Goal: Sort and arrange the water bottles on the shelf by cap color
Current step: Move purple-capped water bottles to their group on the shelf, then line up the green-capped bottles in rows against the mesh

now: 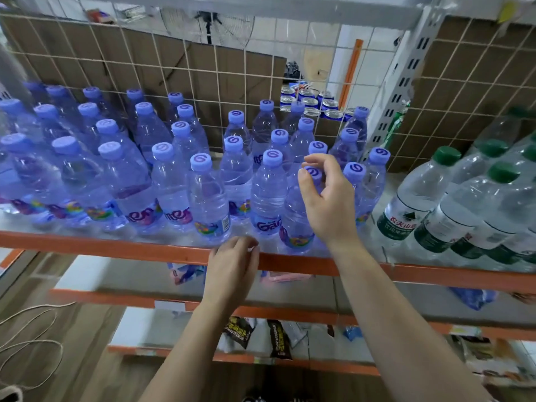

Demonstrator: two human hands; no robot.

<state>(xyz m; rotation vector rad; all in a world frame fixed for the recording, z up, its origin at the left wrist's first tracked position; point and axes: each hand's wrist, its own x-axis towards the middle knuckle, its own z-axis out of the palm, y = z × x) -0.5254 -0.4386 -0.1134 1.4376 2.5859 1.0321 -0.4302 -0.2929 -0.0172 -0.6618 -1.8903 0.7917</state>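
— Where are the bottles?
— Purple-capped bottles [174,169] fill the shelf [116,242] from nine to twelve o'clock; green-capped bottles [452,198] stand at three o'clock.
— The hands?
— Right hand [324,198], fingers loosely spread, hovers at one purple cap [312,172]; left hand [232,265], fingers curled together, rests on the shelf edge, holding nothing

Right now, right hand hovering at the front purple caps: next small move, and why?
Probably close the right hand on the front purple-capped bottle just behind it and straighten it: the fingers are open, nothing is gripped, and the left hand rests on the orange shelf edge.
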